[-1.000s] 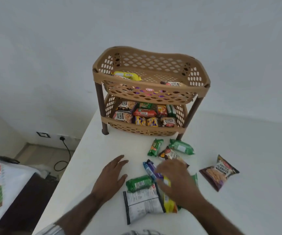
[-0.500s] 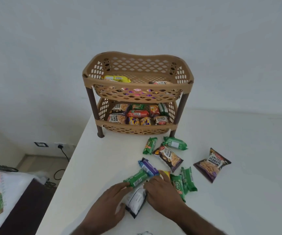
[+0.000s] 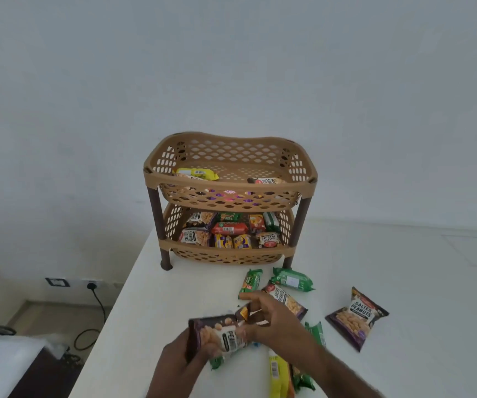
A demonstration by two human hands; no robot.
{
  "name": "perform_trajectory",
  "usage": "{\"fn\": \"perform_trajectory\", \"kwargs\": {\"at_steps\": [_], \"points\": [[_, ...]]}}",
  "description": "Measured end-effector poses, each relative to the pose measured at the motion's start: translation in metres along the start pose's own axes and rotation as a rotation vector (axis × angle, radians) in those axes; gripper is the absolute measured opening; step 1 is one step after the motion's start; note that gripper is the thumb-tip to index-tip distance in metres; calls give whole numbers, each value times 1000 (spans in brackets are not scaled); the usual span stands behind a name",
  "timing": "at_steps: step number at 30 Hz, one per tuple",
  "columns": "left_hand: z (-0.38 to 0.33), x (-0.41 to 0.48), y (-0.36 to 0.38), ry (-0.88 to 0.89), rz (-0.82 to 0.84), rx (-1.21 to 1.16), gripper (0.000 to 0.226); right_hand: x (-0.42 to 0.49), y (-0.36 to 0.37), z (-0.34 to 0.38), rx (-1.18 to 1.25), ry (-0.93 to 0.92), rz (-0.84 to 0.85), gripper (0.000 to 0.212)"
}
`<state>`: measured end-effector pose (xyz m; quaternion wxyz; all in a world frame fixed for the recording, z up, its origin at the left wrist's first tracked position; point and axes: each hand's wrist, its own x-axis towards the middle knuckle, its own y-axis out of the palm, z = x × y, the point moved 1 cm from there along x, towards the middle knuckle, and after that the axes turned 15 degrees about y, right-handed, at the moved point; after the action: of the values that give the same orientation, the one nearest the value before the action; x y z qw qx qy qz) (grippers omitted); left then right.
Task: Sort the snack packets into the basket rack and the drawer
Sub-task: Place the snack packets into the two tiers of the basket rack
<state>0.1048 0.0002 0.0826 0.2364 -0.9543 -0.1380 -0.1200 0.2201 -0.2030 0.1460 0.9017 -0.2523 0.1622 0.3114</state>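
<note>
Both hands (image 3: pixel 231 337) grip a blurred peanut packet (image 3: pixel 220 333), hiding packets beneath.

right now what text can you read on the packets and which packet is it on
"SALTED PEANUTS" on the loose packet at the right of the table.
"SALTED PEANUTS" on the lower-basket packet at front left.
"PEAN", partly covered, on the held packet in both hands.
"SALTE", partly covered, on the packet behind the right hand.
All other print is too small or blurred.

Both hands have lifted a peanut packet (image 3: pixel 222 334) off the table, apparently turning its front upward.
</note>
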Motion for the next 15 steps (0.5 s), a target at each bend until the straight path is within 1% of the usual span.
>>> {"fn": "perform_trajectory", "kwargs": {"at_steps": [1, 2, 3, 4, 6, 7, 8, 9, 10, 11, 12, 13, 15], "points": [[-8, 7, -1, -13, -24, -71, 26, -3, -4, 9, 38, -5, 19, 54], [-13, 12, -1, -10, -36, -131, 21, -5, -8, 18, 53, -11, 12, 50], [-22, 21, -3, -4, -48, -210, 17, -6, -11, 27, 55, -20, -19, 40], [-25, 29, -2, -6, -78, -277, 40, -6, -15, 38, 53, -34, -55, 29], [-23, 44, -2, -78, -150, -459, 85, -8, -26, 65, 63, -63, -105, 13], [-20, 51, -1, -117, -176, -522, 102, -9, -34, 80, 72, -83, -126, 9], [-13, 57, 0, -121, -185, -514, 108, -11, -43, 98, 89, -112, -151, 7], [-7, 61, 1, -100, -175, -425, 104, -12, -54, 117, 123, -142, -184, 6], [3, 64, 2, -55, -129, -253, 95, -10, -66, 136, 176, -166, -221, 7], [14, 65, 2, -16, -45, -26, 86, -6, -80, 155, 241, -179, -260, 8], [31, 66, 3, 20, 31, 169, 83, 2, -94, 174, 297, -188, -305, 9], [51, 68, 5, 33, 117, 321, 86, 11, -108, 194, 327, -195, -349, 9], [88, 73, 7, 51, 247, 491, 96, 41, -133, 226, 341, -180, -388, 9]]}}
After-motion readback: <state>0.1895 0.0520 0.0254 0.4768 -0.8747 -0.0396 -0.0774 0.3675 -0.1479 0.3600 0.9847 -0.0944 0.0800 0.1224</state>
